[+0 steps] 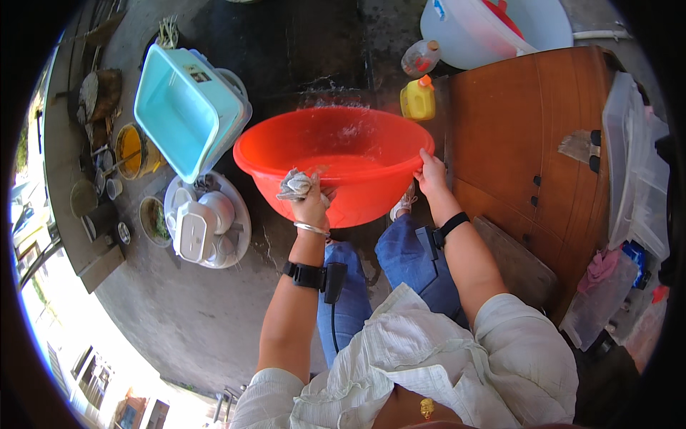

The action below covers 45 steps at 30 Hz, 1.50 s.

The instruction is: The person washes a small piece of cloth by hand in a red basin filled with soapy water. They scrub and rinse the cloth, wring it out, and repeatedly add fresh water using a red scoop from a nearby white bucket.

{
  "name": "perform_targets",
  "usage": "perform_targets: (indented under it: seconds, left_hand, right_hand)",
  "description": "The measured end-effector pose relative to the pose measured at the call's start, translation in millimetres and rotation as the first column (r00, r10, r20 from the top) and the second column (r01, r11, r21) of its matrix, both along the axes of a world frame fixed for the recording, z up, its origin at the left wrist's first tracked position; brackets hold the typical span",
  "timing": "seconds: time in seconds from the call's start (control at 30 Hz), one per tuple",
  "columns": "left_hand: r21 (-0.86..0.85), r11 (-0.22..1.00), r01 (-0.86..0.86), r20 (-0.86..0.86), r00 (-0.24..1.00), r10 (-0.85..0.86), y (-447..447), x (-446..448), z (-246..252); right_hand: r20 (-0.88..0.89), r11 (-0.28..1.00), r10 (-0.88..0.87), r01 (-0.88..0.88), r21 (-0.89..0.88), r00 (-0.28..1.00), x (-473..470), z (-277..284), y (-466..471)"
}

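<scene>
A large red plastic basin is held up before me, tilted so that its wet inside shows. My right hand grips its rim on the right. My left hand is at the near left of the rim, shut on a crumpled grey cloth. Some of its fingers are hidden behind the hand, and whether they also hold the rim cannot be told. Below the basin are my legs in blue jeans, one shoe partly showing.
Nested light-blue tubs stand at the left, beside a round tray of white containers. A yellow jug and a clear plastic bottle are beyond the basin. A brown wooden cabinet and a big white tub flank the right.
</scene>
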<state>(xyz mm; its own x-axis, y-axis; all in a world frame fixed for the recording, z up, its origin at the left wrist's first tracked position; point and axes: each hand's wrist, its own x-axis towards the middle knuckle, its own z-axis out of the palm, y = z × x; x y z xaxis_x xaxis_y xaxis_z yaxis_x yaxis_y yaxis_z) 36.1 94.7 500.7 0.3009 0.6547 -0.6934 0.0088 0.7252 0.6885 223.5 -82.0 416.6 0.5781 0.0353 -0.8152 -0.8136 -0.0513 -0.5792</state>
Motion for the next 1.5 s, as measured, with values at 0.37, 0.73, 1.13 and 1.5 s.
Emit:
perform_targets:
  seconds: [0.37,0.73,1.13,1.5]
  left_hand:
    - [0.018,0.964,-0.265,0.011,0.964,0.264,38.8,20.7,7.5]
    - [0.036,0.914,-0.403,-0.148,0.903,0.404,44.9,73.4,30.1]
    - [-0.021,0.914,-0.404,-0.121,0.909,0.399,68.0,74.8,32.4]
    - [-0.138,0.901,-0.412,-0.258,0.893,0.369,50.4,37.0,40.2]
  right_hand:
    - [-0.179,0.161,0.924,-0.769,-0.619,0.338,102.5,83.7,68.8]
    - [-0.209,-0.171,0.880,-0.125,-0.977,0.428,534.1,90.7,175.9]
    - [-0.331,0.058,0.799,-0.612,-0.788,0.502,649.1,-43.0,-28.4]
    - [-0.117,-0.101,0.701,-0.064,-0.993,0.703,626.8,-12.0,-5.3]
